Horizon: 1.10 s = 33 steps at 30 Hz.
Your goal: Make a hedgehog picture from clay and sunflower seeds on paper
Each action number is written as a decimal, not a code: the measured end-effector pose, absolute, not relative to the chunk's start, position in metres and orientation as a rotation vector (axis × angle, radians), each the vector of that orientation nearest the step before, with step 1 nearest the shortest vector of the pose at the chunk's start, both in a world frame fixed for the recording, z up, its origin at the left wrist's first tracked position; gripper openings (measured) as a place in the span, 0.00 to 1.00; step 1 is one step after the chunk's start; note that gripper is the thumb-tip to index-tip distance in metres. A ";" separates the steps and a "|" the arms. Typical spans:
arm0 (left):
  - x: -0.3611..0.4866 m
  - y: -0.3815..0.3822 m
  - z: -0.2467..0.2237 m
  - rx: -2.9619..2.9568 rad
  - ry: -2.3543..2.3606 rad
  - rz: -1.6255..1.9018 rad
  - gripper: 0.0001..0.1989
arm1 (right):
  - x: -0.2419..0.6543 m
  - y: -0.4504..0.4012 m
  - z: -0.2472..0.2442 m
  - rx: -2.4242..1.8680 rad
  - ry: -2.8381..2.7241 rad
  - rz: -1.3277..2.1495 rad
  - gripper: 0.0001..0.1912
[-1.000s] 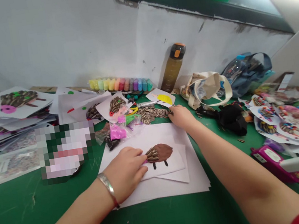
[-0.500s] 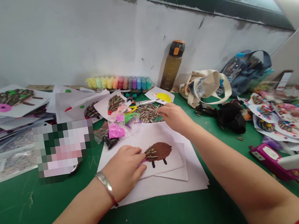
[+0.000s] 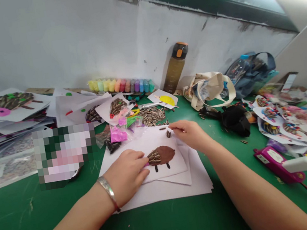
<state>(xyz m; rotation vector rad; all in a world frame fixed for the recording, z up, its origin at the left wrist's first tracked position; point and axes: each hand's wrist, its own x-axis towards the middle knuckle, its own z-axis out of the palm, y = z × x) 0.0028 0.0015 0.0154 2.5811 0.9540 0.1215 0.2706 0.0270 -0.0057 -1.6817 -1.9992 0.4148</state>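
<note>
My left hand [image 3: 129, 170] lies on a white card, fingers apart, its fingertips at the left end of a clay hedgehog. The hedgehog has a brown clay body [image 3: 166, 154] and two short black legs. Sunflower seeds [image 3: 154, 157] cover its left part; the pink clay at that end is mostly hidden by my fingers. Over the top right of the papers is my right hand [image 3: 188, 134], index finger stretched leftward. A few loose sunflower seeds [image 3: 168, 133] lie just left of those fingertips. Behind them is a heap of sunflower seeds [image 3: 151, 116].
Bags of coloured clay [image 3: 118, 133] and scissors [image 3: 149, 105] lie beyond the papers. A bottle [image 3: 175, 68] leans at the wall beside a cloth bag [image 3: 209, 90]. At right are a magenta glue-gun-like device [image 3: 278, 165] and finished cards; at left, a stack of pictures [image 3: 10, 114].
My right hand has come back from the seed heap towards me, onto the papers' top edge. Loose seeds now lie by its fingertips. My left hand stays on the card.
</note>
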 end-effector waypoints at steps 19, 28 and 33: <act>0.082 0.072 0.028 2.705 1.267 -0.060 0.14 | 0.263 0.028 -0.015 -1.612 -2.070 0.282 0.11; 0.092 0.080 0.007 2.761 1.218 -0.082 0.12 | 0.261 0.032 -0.017 -1.538 -1.962 0.363 0.16; 0.105 0.089 0.007 2.740 1.214 0.029 0.15 | 0.258 0.032 -0.021 -1.603 -1.881 0.364 0.15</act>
